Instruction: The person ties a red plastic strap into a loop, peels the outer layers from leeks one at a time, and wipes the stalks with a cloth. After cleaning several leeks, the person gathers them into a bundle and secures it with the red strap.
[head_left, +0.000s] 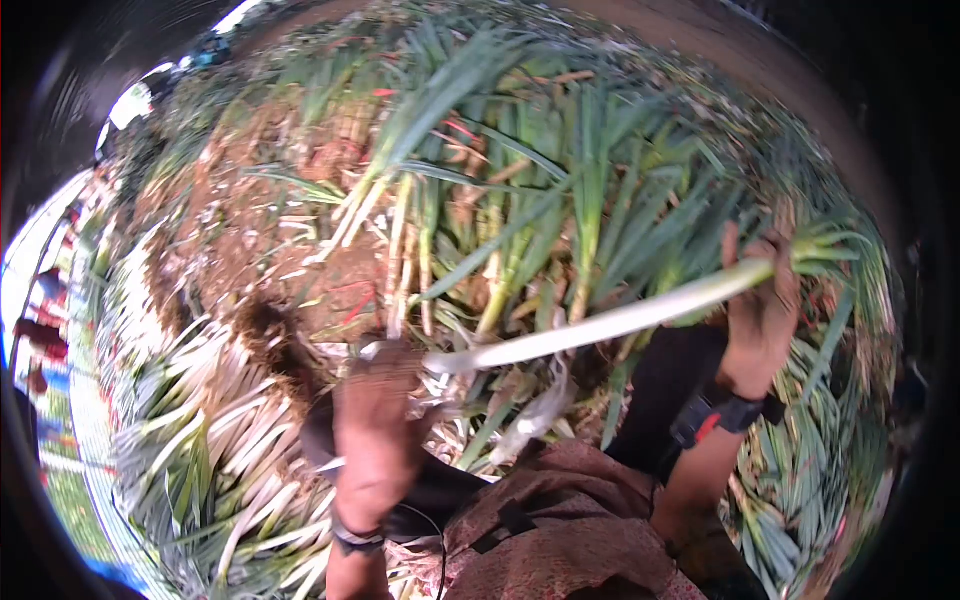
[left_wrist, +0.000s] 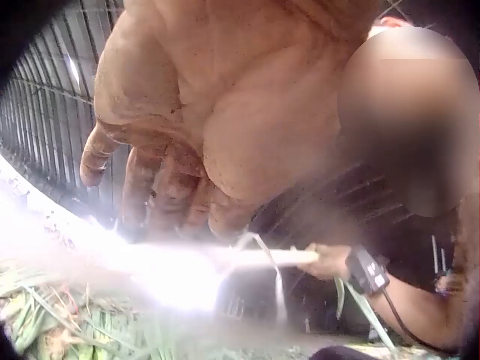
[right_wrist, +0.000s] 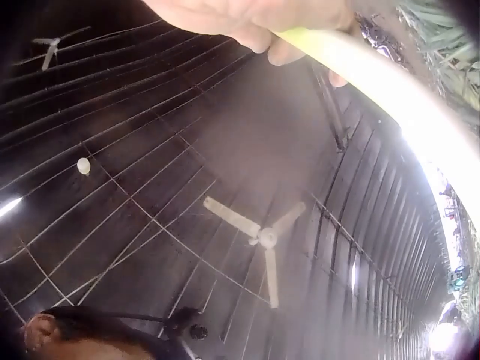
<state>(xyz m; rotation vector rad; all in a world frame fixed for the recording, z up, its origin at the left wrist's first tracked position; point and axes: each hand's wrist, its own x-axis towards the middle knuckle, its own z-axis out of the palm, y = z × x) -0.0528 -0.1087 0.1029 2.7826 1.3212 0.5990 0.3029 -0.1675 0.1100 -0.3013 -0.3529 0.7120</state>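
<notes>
A long leek (head_left: 620, 322) with a white shaft and cut green top stretches between the hands in the head view. My right hand (head_left: 763, 310) grips it just below the leaves, with the fingers wrapped round the shaft. At the pale end, my left hand (head_left: 378, 425) is blurred, its fingers curled down at the shaft. In the left wrist view, the left hand's fingers (left_wrist: 172, 180) bend toward the bright leek, and glare hides their tips. A thin pale strip (left_wrist: 280, 296) hangs from the shaft. The right wrist view shows the leek (right_wrist: 375, 82) running out from the fingers.
Untrimmed leeks (head_left: 590, 200) with long green leaves lie in a heap ahead. White-shafted leeks (head_left: 240, 430) are piled on the left, beside a clump of brown roots (head_left: 268, 335). Leaf scraps (head_left: 800, 470) cover the ground on the right. Both knees flank the work.
</notes>
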